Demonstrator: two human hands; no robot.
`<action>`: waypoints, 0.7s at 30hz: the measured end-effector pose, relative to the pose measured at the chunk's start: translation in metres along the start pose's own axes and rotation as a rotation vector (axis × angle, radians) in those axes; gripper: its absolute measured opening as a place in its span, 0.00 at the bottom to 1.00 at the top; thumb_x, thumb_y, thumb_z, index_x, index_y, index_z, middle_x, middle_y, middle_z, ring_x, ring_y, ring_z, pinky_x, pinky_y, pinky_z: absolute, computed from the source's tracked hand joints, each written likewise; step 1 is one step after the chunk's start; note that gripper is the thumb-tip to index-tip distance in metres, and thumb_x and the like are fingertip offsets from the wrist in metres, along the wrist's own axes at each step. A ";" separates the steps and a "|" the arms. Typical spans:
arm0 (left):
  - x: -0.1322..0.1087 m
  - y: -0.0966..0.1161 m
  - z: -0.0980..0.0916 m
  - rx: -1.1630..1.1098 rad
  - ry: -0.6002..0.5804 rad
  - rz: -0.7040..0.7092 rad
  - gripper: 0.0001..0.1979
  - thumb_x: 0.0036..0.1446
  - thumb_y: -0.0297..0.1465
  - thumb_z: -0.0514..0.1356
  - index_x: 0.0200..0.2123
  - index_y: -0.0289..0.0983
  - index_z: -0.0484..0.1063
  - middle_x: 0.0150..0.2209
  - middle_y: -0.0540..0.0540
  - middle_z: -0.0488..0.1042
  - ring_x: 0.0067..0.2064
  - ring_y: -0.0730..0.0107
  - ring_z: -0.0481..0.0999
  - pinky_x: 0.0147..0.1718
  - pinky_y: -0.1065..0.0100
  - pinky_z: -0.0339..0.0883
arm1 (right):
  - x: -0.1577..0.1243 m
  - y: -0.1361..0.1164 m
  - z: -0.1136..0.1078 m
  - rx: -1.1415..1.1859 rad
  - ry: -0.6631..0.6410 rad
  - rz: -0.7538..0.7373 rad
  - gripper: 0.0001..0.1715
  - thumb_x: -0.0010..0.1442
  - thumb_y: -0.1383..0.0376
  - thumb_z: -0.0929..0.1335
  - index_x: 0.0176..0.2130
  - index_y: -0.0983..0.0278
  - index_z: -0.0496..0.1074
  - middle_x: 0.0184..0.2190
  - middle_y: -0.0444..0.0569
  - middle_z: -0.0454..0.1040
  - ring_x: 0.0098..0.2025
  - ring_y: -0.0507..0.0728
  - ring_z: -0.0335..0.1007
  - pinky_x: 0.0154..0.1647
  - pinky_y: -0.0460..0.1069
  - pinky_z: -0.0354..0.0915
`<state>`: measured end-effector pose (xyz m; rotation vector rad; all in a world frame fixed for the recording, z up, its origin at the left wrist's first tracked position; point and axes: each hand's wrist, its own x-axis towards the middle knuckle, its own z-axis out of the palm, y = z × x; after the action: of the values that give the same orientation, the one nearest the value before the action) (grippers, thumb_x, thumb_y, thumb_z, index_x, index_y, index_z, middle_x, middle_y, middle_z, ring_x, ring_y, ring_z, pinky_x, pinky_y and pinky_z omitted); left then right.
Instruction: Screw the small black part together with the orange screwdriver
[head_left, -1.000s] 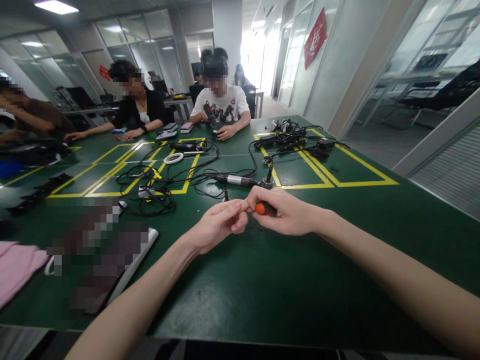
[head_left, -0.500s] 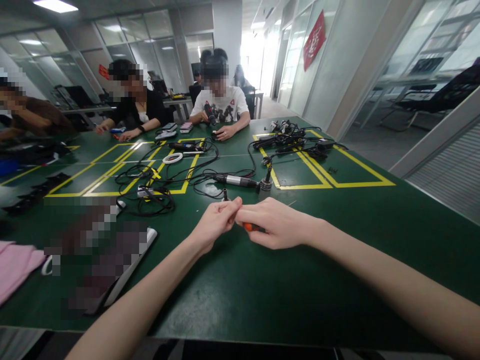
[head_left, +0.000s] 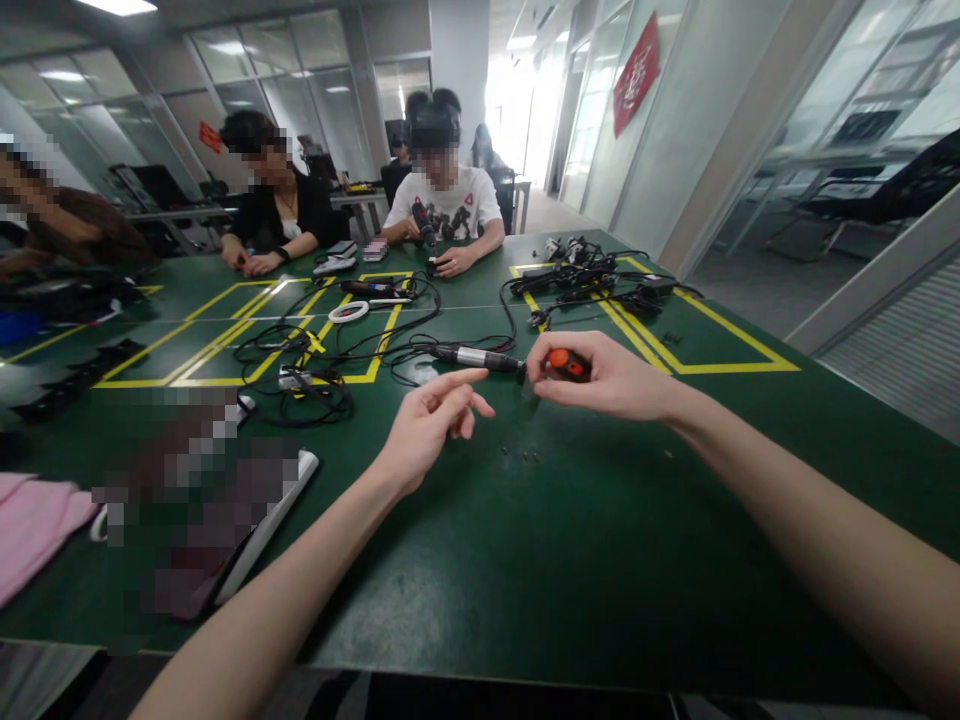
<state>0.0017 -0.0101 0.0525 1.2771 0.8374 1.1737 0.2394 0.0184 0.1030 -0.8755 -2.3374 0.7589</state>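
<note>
My right hand (head_left: 600,378) is closed round a small screwdriver with an orange and black handle (head_left: 566,363), held just above the green table (head_left: 525,560). It hovers beside a black and silver tool (head_left: 474,357) lying on the table with its cable. My left hand (head_left: 431,425) floats a little to the left, forefinger stretched out and the other fingers loosely curled, with nothing in it. Several tiny dark screws (head_left: 523,454) lie on the table between and below my hands.
A tangle of black cables (head_left: 315,375) and a white ring (head_left: 347,312) lie in yellow-taped squares at mid-left. More cables and devices (head_left: 585,275) sit at the far right. A pink cloth (head_left: 34,530) lies at the left edge. Other people sit at the far side.
My hands have come apart. The right hand lifted the screwdriver up and to the right, towards the black and silver tool. The left hand let go and opened.
</note>
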 end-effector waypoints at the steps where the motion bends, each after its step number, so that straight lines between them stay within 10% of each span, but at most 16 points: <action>1: 0.002 -0.002 -0.002 0.026 0.117 0.049 0.23 0.55 0.45 0.72 0.45 0.33 0.80 0.31 0.46 0.82 0.21 0.79 0.64 0.22 0.71 0.55 | 0.000 0.002 0.000 -0.076 -0.079 0.077 0.13 0.63 0.55 0.69 0.35 0.62 0.71 0.32 0.46 0.74 0.31 0.53 0.66 0.35 0.48 0.63; 4: 0.009 -0.006 -0.010 0.070 0.398 0.143 0.23 0.50 0.48 0.75 0.36 0.34 0.78 0.26 0.48 0.81 0.17 0.81 0.61 0.18 0.72 0.54 | 0.001 0.011 0.014 -0.428 -0.380 0.256 0.17 0.63 0.50 0.71 0.37 0.62 0.73 0.31 0.48 0.76 0.31 0.56 0.70 0.31 0.49 0.60; 8: 0.016 -0.009 -0.020 0.096 0.581 0.168 0.26 0.55 0.55 0.69 0.27 0.37 0.71 0.15 0.54 0.68 0.17 0.78 0.62 0.18 0.73 0.54 | 0.000 0.025 0.045 -0.517 -0.391 0.246 0.22 0.66 0.48 0.70 0.49 0.61 0.74 0.33 0.52 0.79 0.32 0.61 0.76 0.30 0.49 0.57; 21: 0.026 -0.033 -0.037 0.334 0.473 0.146 0.17 0.62 0.44 0.63 0.27 0.37 0.73 0.17 0.53 0.68 0.18 0.76 0.62 0.21 0.72 0.54 | -0.006 0.050 0.076 -0.526 -0.279 -0.041 0.18 0.75 0.56 0.62 0.54 0.63 0.74 0.46 0.54 0.82 0.39 0.58 0.79 0.35 0.49 0.58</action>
<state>-0.0210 0.0275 0.0178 1.3640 1.3479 1.5313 0.2152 0.0221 0.0146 -0.9767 -2.8599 0.2528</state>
